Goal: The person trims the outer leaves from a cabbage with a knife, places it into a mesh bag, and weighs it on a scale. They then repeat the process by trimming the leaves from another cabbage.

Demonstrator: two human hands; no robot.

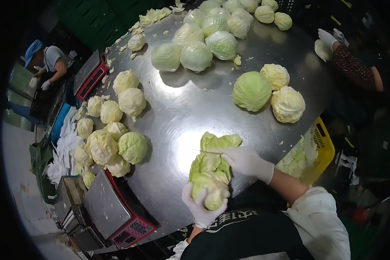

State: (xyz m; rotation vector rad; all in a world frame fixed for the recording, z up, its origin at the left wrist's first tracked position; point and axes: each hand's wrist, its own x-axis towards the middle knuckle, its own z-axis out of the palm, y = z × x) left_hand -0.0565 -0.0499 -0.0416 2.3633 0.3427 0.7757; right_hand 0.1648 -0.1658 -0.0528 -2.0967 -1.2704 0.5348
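My left hand point(198, 210), in a white glove, is wrapped round a cabbage point(214, 194) from below, near the table's front edge. Loose green outer leaves point(212, 161) hang off the far side of this cabbage and lie over the steel. My right hand point(250, 164), also gloved, is closed on a knife point(210, 152), whose thin blade points left across those leaves. The knife's handle is hidden in my fingers. Farther right, a green cabbage point(251, 91) sits beside two paler ones point(288, 104).
Film-wrapped cabbages point(196, 56) crowd the far side of the steel table point(173, 123). Unwrapped cabbages point(102, 146) are grouped at left, near a red scale point(132, 229). A yellow crate point(327, 145) holds leaves. A co-worker's gloved hands point(329, 39) hold a cabbage; another person point(52, 65) works far left.
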